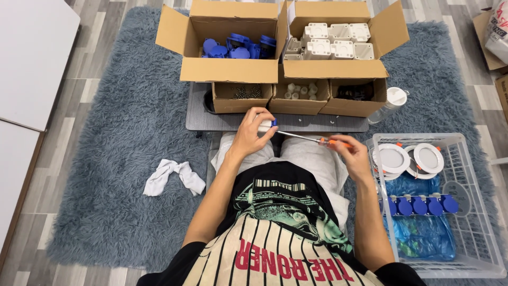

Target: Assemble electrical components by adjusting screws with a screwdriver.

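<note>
Grey shaggy rug (121, 137) over wood flooring, where just below the open cardboard boxes (275, 58) the left hand (251, 135) clamps a white-and-blue part (267, 125), right hand (352, 156) fingers closed around an orange-handled screwdriver (312, 139)

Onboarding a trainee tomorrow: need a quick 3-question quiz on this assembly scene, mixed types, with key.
1. True or false: the right hand holds a screwdriver by its orange handle.
2. What fills the big box on the left? A) blue parts B) white parts C) screws
3. The left hand grips a small white ____ with a blue bit on it.

Key
1. True; the tip points at the part in the left hand.
2. A; the white parts are in the right box.
3. Part.
</note>
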